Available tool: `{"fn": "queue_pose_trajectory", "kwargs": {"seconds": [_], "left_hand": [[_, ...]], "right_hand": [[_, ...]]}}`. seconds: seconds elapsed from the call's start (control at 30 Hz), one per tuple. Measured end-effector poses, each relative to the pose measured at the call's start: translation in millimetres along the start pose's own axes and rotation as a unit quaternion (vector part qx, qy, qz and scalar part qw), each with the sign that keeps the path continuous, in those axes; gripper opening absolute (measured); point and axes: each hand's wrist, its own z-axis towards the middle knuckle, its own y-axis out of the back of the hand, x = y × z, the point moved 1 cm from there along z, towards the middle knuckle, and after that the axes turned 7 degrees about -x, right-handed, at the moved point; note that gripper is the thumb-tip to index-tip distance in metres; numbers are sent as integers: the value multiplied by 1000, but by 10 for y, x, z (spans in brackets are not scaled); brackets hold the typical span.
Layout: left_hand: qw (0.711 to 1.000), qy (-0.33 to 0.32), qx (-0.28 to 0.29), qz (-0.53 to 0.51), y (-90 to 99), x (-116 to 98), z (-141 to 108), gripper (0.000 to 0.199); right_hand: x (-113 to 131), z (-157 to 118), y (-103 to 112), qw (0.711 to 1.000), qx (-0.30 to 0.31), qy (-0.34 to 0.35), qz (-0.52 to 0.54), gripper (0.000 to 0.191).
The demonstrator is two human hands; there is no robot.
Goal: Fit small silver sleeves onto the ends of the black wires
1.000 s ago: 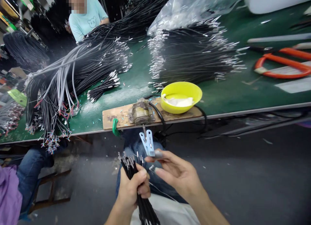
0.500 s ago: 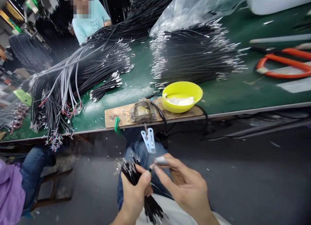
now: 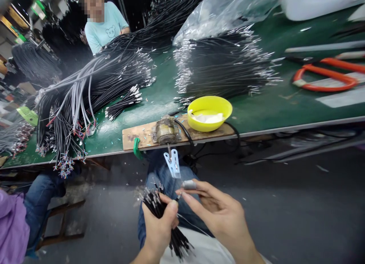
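My left hand [image 3: 159, 222] is wrapped around a bundle of short black cables [image 3: 181, 244], whose bare silvery ends stick out above and below the fist. One cable end [image 3: 178, 198] points out past my left thumb toward the other hand. At that end, the thumb and a finger of my right hand [image 3: 218, 212] come together in a pinch; the exact contact is small and partly hidden. A grey wrapping [image 3: 188, 185] covers the tip of my right index finger. Just above hangs a light blue clothespin [image 3: 172, 164], fixed on the shaft of a small motor [image 3: 167, 130].
The motor sits on a wooden board [image 3: 129, 138] with a green clamp [image 3: 137, 148] at the table edge. A yellow bowl [image 3: 209, 125] holds something white. Cable piles [image 3: 219, 66], orange-handled pliers [image 3: 325, 87] and a plastic bag [image 3: 205, 24] lie behind. A co-worker [image 3: 105, 28] sits opposite.
The view has shifted slightly, so the table things sit a little further left. My right fingers have parted slightly at the cable end, which shows more clearly. The left hand keeps its hold.
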Motion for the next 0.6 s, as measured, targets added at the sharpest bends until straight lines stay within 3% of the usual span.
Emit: {"fn": "queue_pose_trajectory", "kwargs": {"seconds": [0.2,0.5,0.6], "left_hand": [[1000,3,-9,-7,13,33,22,45],[999,30,4,-25,34,52,50,47],[999,20,11,-24,36,43,55,45]], "right_hand": [[81,37,-25,999,3,0,-45,11],[-9,54,21,998,30,-3,-50,6],[33,83,-5,996,74,1,-45,7]]}}
